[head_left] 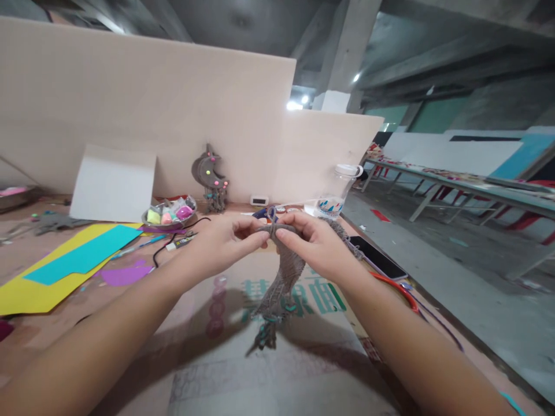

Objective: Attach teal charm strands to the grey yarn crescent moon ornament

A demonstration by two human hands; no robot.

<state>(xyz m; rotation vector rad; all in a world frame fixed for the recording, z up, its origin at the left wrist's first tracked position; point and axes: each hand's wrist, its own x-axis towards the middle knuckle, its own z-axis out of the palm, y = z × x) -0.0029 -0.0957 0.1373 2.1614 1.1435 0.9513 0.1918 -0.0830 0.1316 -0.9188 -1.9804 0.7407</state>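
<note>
Between both hands hangs a grey yarn-wrapped piece [288, 274], its top end pinched and its lower end frayed, with small teal bits. My left hand [223, 240] closes thumb and fingers on the upper left of it. From the other side, my right hand [318, 242] pinches the same top end, close to the left fingertips. A small loop of grey yarn [272, 215] sticks up between the fingertips. Exactly how the yarn is wound there is partly hidden by the fingers. Below lies a printed cardboard sheet [208, 358].
A grey crescent ornament [203, 171] with coloured balls leans on the back board [173, 104]. Leftward are a bowl of coloured lumps [171, 215], yellow paper [32, 294] and blue paper [87, 254]. Rightward stand a clear bottle [337, 190], a phone [377, 257] and orange-handled scissors [396, 289].
</note>
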